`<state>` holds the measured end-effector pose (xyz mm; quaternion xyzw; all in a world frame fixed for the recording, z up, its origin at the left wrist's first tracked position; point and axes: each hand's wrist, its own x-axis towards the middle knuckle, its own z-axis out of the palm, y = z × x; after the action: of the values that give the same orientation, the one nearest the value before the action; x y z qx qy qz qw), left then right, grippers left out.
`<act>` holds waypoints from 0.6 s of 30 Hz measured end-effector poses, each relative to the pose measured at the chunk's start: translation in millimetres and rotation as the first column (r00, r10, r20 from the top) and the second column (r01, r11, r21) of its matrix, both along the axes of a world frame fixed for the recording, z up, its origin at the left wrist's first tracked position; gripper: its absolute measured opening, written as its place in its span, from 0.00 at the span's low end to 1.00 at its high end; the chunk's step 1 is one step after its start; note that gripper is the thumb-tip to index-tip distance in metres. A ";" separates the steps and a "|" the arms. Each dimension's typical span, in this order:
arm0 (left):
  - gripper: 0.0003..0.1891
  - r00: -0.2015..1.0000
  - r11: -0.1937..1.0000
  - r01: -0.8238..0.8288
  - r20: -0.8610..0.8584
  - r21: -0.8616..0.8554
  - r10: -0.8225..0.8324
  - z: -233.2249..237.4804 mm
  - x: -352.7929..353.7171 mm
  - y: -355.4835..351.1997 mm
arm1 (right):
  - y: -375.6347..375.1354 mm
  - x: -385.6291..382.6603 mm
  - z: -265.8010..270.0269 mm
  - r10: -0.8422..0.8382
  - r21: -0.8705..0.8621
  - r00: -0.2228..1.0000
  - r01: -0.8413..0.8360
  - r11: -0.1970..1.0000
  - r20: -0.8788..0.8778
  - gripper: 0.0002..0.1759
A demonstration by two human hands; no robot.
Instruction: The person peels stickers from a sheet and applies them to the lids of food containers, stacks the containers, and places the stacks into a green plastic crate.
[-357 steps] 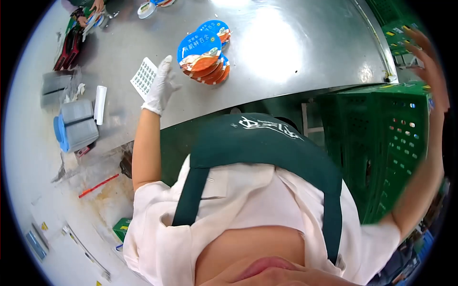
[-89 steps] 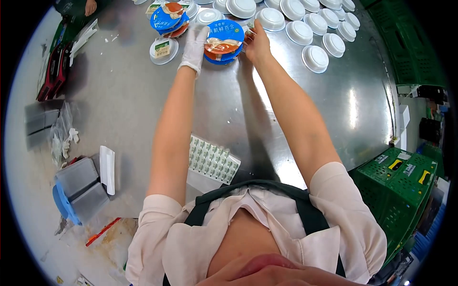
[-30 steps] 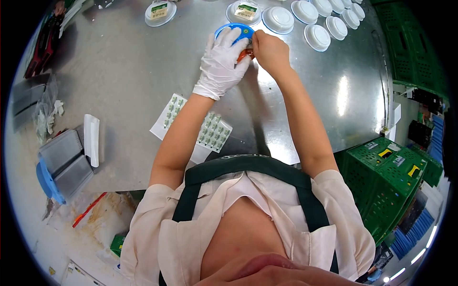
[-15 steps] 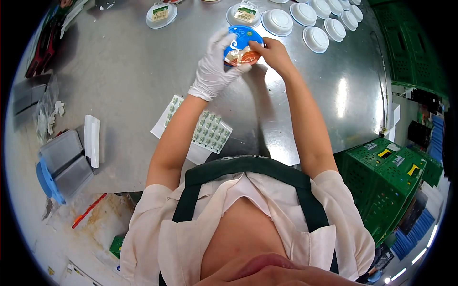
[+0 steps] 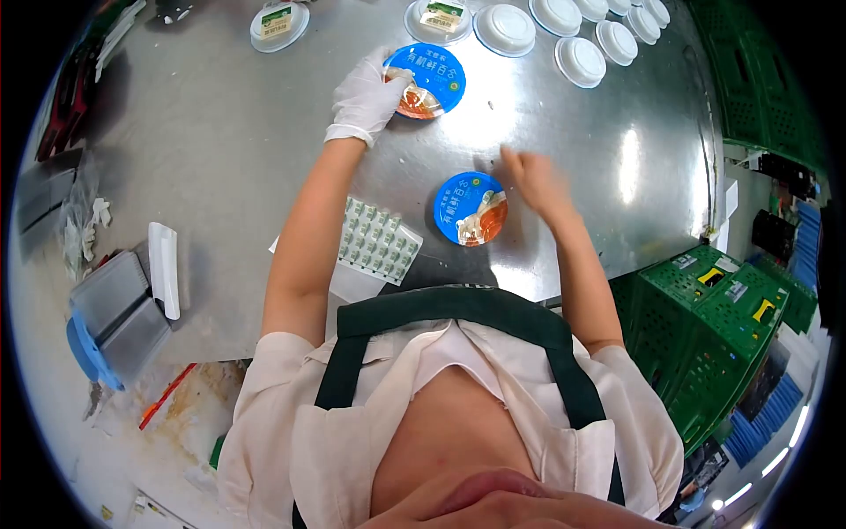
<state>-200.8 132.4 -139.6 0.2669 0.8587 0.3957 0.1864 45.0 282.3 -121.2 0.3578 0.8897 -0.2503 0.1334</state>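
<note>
Blue-lidded near bowl (image 5: 470, 209) is seen on the table (image 5: 220, 176), just left and bodyward of the right hand (image 5: 542, 183), whose blurred grasp cannot be told, while the farther bowl (image 5: 436, 75) is gripped by the gloved left hand (image 5: 363, 99).

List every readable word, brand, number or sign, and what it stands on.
"有机鲜百合": far blue lid, gripped by the gloved left hand
"有机鲜百合": near blue lid
Too small or blurred: the lids' small top line, tub labels, sticker sheet, crate labels, apron print.
</note>
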 end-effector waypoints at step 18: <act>0.35 0.972 0.978 -0.203 0.109 -0.042 0.206 13.5 33.2 -12.1 | -26.3 -119.5 -16.5 0.286 0.315 0.740 -0.105 0.943 -0.609 0.15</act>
<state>-167.6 120.4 -126.0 0.1513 0.8758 0.4139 0.1971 -74.5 255.9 -137.7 0.1673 0.9382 -0.2240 -0.2041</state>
